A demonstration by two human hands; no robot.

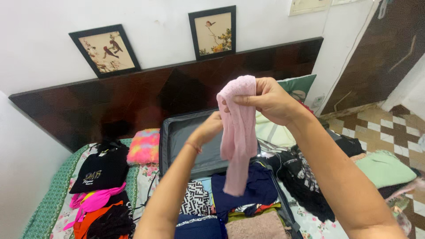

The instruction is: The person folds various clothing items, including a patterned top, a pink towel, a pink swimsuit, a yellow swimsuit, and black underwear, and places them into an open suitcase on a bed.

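Here, label by label:
Right hand: the right hand (270, 101) is pinched shut on the top edge of a pink knit garment (237, 132), held up in front of the headboard (133, 97).
Left hand: the left hand (209, 128) is closed on the garment's side, just behind the hanging cloth.
Garment: it hangs limp in the air above the open suitcase (186, 141), touching nothing below.
Step in hand: by the look of it, the piece is being straightened or folded while held aloft.
Next move: folding would likely call for bringing the lower end up evenly.
Around: folded navy cloth (248, 188) and a black-and-white patterned piece (197, 199) fill the case; a black shirt (99, 172) and bright pink clothing (90, 201) lie left, black lace (305, 181) and a green garment (383, 168) right.
In the way: the case already looks rather full.
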